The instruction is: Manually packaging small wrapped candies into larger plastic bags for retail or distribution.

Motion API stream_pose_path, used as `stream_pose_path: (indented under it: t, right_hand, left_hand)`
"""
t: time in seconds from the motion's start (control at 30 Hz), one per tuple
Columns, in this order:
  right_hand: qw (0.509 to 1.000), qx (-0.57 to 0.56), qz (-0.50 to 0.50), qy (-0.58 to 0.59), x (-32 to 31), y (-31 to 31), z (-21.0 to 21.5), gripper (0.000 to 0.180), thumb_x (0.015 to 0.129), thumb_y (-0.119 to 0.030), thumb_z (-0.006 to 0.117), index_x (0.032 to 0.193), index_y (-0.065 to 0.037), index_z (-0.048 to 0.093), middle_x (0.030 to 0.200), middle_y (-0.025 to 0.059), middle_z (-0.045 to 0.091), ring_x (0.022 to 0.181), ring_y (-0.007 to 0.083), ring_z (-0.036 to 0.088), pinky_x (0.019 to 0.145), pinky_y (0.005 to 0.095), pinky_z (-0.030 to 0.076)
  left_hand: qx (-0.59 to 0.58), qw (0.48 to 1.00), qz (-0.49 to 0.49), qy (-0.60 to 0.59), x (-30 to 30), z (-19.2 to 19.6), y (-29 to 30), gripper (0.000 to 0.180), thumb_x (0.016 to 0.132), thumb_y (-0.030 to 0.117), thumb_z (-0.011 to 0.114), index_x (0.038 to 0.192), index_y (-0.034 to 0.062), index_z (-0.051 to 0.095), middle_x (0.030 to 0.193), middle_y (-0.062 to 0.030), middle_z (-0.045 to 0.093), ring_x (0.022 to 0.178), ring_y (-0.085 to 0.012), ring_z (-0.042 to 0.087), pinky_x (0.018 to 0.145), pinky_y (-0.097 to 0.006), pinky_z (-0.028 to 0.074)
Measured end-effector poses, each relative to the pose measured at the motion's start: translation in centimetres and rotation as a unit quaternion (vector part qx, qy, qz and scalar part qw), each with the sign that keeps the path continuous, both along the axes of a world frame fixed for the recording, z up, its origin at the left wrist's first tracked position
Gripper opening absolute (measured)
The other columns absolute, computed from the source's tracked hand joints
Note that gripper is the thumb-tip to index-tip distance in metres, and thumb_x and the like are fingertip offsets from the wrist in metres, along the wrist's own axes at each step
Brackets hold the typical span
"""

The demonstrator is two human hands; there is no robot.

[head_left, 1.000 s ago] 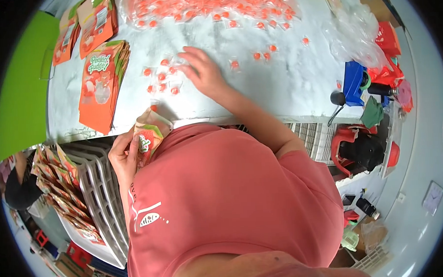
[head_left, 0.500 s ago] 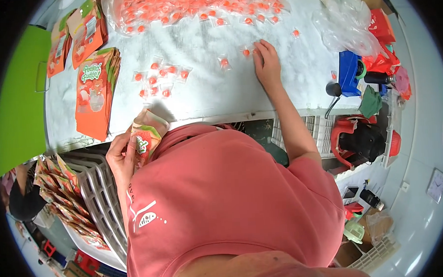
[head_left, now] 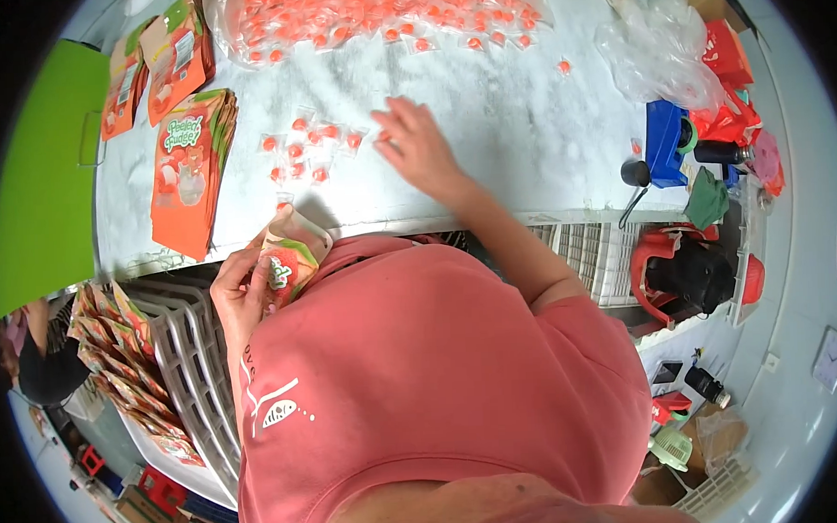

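Observation:
My left hand grips a small red and green candy pouch at the table's front edge, its mouth gaping upward. One wrapped candy lies just beyond that mouth. Over the table, my right hand is slightly blurred, with fingers spread and lowered to the surface. A red candy in clear wrap shows at its fingertips; whether others lie beneath the palm is hidden. Just left of these fingers is a loose cluster of several wrapped candies.
A big clear bag of candies spills along the far side. Stacked flat pouches lie at left, above a crate of filled pouches. A blue tape dispenser and crumpled plastic bags sit at right. Another person's arm shows far left.
My right hand has swept left across the table toward the cluster, and the two candies near it have left their former spots. My left hand still holds the pouch.

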State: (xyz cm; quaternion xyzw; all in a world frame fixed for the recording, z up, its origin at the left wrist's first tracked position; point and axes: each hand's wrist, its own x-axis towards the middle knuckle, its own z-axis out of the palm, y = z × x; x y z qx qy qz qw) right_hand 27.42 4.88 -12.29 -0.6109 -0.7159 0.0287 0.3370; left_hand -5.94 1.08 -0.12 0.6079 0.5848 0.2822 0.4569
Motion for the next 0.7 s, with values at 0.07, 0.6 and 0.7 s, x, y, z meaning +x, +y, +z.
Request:
stream_pose_path:
  t: [0.07, 0.6, 0.7]
  right_hand:
    - [0.992, 0.019, 0.065, 0.105, -2.3, 0.7, 0.7, 0.042, 0.089, -0.018, 0.070, 0.129, -0.009, 0.061, 0.136, 0.0174, 0.052, 0.120, 0.0335, 0.055, 0.102, 0.0429, 0.046]
    - [0.997, 0.049, -0.012, -0.051, 5.6, 9.7, -2.0, 0.032, 0.089, -0.018, 0.068, 0.120, -0.009, 0.066, 0.132, 0.0143, 0.057, 0.124, 0.0358, 0.051, 0.105, 0.0456, 0.043]
    - [0.989, 0.044, 0.008, 0.141, 5.6, 6.6, -1.4, 0.031, 0.087, -0.015, 0.068, 0.117, -0.008, 0.067, 0.129, 0.0141, 0.058, 0.122, 0.0360, 0.052, 0.103, 0.0467, 0.044]
  left_hand:
    - [-0.010, 1.000, 0.001, 0.002, -0.1, -0.1, 0.0, 0.012, 0.093, 0.004, 0.067, 0.103, -0.0022, 0.072, 0.095, -0.0050, 0.066, 0.074, -0.0075, 0.056, 0.061, -0.022, 0.043]
    - [0.040, 0.999, -0.011, 0.026, -0.9, -0.6, -0.4, 0.016, 0.090, 0.001, 0.068, 0.105, -0.0033, 0.071, 0.092, -0.0076, 0.067, 0.072, -0.0087, 0.056, 0.064, -0.023, 0.044]
    - [0.065, 0.997, -0.025, 0.014, -1.1, -0.9, -0.1, 0.015, 0.090, 0.001, 0.068, 0.104, -0.0039, 0.071, 0.093, -0.0077, 0.067, 0.075, -0.0087, 0.057, 0.066, -0.023, 0.045]
